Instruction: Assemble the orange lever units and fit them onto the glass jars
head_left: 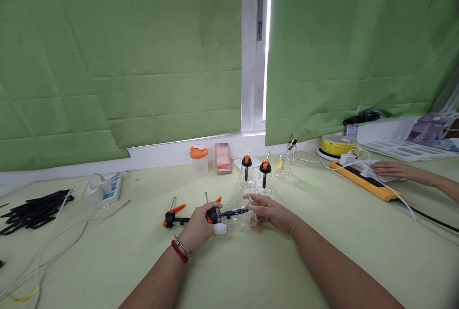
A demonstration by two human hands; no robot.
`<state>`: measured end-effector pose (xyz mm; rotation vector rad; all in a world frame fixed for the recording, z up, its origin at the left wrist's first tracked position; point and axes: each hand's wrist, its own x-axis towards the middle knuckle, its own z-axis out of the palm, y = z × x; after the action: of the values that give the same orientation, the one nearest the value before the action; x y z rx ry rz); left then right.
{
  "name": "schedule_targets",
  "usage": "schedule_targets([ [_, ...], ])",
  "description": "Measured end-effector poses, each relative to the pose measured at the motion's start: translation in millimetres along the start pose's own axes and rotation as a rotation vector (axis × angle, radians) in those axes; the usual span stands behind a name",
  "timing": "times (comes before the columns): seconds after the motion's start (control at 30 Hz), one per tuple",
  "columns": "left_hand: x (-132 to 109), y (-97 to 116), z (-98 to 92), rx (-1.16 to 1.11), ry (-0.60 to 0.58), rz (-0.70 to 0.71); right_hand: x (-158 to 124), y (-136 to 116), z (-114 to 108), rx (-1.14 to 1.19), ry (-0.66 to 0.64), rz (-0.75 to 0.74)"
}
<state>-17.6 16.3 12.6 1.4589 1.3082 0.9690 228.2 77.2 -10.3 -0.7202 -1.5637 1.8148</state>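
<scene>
My left hand (pixel 201 226), with a bandaged finger and a red bracelet, is closed around the black cap end of a clear flask-like bottle (pixel 239 215) lying sideways above the table. My right hand (pixel 269 212) is closed on the bottle's wide clear base. Just left of my left hand lies an orange-and-black lever stopper (pixel 172 217) on the table. Beyond the hands stand two clear flasks with orange-and-black stoppers (pixel 246 172) (pixel 264 178).
A cup with an orange lid (pixel 199 160) and a small box (pixel 223 158) sit by the wall. A power strip (pixel 107 189) with cables and black strips (pixel 34 209) lie left. Another person's hand (pixel 390 170) rests on a yellow power strip (pixel 362 181) at right.
</scene>
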Motion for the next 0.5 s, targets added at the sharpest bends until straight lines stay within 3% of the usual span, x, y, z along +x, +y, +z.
schedule_targets([
  [0.5, -1.3, 4.1, 0.5, 0.012, -0.009, -0.006, 5.4, 8.5, 1.4, -0.069, 0.041, 0.078],
])
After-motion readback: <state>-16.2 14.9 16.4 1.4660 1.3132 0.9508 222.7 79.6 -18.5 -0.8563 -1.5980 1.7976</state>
